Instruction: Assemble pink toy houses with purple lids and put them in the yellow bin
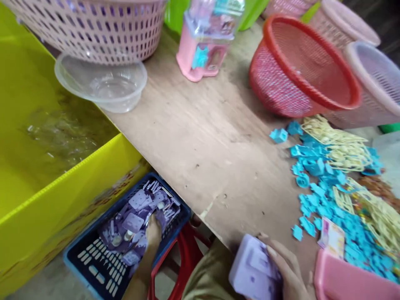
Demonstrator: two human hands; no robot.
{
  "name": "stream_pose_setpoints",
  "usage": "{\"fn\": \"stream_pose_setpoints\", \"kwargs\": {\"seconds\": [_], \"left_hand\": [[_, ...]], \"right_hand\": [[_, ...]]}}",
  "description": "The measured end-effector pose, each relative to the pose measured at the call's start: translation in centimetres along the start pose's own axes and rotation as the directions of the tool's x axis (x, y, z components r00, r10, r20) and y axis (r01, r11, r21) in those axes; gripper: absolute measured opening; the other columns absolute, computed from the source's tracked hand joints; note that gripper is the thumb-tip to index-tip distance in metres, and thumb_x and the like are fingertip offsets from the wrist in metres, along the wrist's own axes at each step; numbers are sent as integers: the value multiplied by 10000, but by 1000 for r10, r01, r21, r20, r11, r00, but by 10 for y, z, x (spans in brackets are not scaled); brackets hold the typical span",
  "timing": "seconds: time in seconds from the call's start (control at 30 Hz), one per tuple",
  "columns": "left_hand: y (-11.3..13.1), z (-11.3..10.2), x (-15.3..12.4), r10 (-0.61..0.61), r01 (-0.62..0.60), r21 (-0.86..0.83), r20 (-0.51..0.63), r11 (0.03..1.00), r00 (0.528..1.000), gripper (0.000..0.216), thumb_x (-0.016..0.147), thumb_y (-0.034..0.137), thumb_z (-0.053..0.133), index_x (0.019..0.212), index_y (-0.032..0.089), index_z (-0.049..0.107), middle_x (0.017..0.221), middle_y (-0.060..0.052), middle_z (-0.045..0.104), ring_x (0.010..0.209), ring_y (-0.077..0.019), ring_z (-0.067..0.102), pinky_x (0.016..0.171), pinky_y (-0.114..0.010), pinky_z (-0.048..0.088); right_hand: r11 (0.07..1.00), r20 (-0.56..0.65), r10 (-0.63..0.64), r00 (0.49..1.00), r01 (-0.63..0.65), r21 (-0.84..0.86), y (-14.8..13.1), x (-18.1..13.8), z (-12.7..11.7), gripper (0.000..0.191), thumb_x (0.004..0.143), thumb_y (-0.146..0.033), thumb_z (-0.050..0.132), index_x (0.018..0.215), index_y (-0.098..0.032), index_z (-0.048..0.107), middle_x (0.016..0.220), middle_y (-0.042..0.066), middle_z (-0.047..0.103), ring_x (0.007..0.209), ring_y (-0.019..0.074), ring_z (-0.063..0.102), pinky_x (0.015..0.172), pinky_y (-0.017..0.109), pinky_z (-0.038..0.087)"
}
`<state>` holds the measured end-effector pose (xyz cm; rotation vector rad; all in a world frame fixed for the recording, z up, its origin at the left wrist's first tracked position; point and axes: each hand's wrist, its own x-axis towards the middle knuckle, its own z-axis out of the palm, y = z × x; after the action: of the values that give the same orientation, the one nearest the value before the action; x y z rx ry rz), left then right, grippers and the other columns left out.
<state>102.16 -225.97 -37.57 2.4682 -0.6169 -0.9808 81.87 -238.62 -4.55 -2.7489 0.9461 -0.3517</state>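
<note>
My left hand (153,231) reaches down into a dark blue plastic basket (84,266) below the table's edge. It touches the purple plastic parts (133,223) heaped there; its fingers are blurred and partly hidden among them. Close to my body, at the table's front edge, my right hand (289,266) is closed around a boxy purple plastic casing (254,268). The casing has a raised rectangle and small holes on its face. A pink plastic part (356,277) lies just right of that hand, with a small printed card (331,237) behind it.
Turquoise parts (318,200) and cream-coloured pieces (346,150) cover the table's right side. Behind them stands a red basket (281,83). A pink toy machine (203,54) stands at the back. A clear bowl (120,102) overhangs the edge beside a yellow bin (71,175).
</note>
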Motion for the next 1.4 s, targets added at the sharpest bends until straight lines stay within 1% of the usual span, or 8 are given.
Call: {"fn": "stream_pose_setpoints", "kwargs": {"seconds": [0.3,0.5,0.63,0.8,0.9,1.0,1.13,1.4], "left_hand": [[91,-160,-90,-10,-385,-549,-583,742,812,340,741,362,536,1013,166,593,998,-57,618,918,-205,575,871,-340,455],[185,-211,-157,412,-635,-113,-672,764,615,330,765,340,493,1019,199,648,888,-62,632,829,-230,593,777,-359,459],[260,-205,-176,671,-536,407,-501,740,547,406,808,361,389,1100,208,626,898,-112,645,701,-266,595,614,-393,469],[337,-176,-178,635,-426,727,-17,538,773,430,829,368,382,989,55,630,870,-213,650,797,-355,626,659,-440,491],[356,-177,-174,595,-455,721,74,522,800,553,877,437,296,1137,23,553,951,-248,647,904,-382,623,721,-463,501],[349,-192,-164,715,-544,745,131,386,687,491,884,220,244,1329,101,412,1177,-232,580,970,-364,618,769,-496,507],[322,-210,-147,725,-655,752,494,-79,480,764,715,-82,275,1375,293,359,1486,-69,311,1315,-323,360,989,-538,404],[311,-223,-135,611,-696,687,647,-207,457,787,633,-66,436,1344,269,419,1425,-131,400,1260,-333,436,950,-485,456]], "right_hand": [[975,-179,-158,971,182,125,-14,12,13,747,792,-373,549,1412,-180,181,1214,152,406,1112,259,446,875,405,495],[960,-339,-152,929,220,171,-32,-36,-44,798,805,-528,470,1424,-167,119,1201,132,419,1112,230,457,909,369,473],[983,-353,116,928,-158,-92,13,-114,-125,789,774,-401,566,1423,-185,172,1235,137,451,1143,273,447,951,452,431],[859,-276,457,846,-499,-109,91,-203,-163,714,742,-394,627,1360,-205,323,1264,140,484,1141,306,470,962,520,408],[867,-150,489,859,-498,-28,110,-218,-152,729,723,-390,644,1357,-202,339,1318,143,454,1200,303,428,1017,516,370],[879,-74,477,876,-473,63,111,-211,-145,756,711,-383,659,1365,-191,332,1343,139,428,1226,281,406,1038,488,361],[913,38,395,918,-397,94,113,-197,-149,770,694,-393,686,1361,-188,361,1345,127,443,1233,274,401,1050,474,347],[911,90,354,931,-365,194,120,-193,-153,741,697,-437,685,1338,-194,402,1334,118,450,1255,255,392,1081,449,334]]}}
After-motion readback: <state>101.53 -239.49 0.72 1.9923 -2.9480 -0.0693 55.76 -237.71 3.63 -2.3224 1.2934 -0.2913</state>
